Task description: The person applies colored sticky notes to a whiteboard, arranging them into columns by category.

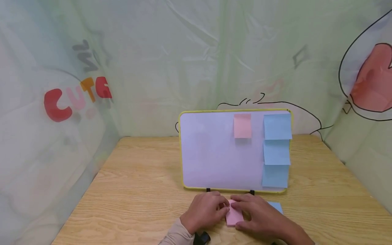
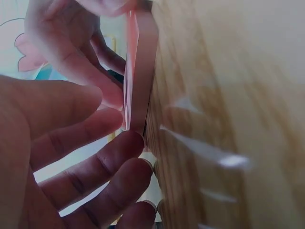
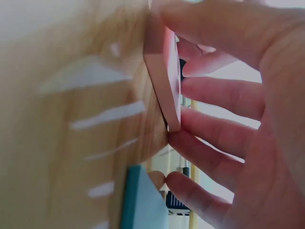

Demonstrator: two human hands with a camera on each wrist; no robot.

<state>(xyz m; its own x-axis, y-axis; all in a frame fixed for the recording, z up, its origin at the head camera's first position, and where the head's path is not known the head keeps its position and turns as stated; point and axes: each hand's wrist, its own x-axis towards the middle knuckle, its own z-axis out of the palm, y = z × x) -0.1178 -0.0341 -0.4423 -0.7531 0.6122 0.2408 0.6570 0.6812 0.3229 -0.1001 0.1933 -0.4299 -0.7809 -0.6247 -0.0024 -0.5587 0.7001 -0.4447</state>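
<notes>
Two hands are on one pink sticky note pad [image 1: 234, 214], which lies flat on the wooden desk [image 1: 137, 190] right in front of the whiteboard [image 1: 214, 153]. Left hand [image 1: 204, 211] comes in from the left side of the pad, fingers [image 2: 128, 143] curled against its edge, and in the left wrist view the top sheet looks peeled slightly away from the stack. Right hand [image 1: 260, 216] covers the pad's right side, fingers [image 3: 214, 93] curled round its edge with the thumb over the top. Just beside the right hand there's a blue sticky note pad [image 1: 275, 206] on the desk. Up on the whiteboard, one pink note [image 1: 242, 126] sits near the top, and three blue notes [image 1: 276, 151] run down the right edge in a column
</notes>
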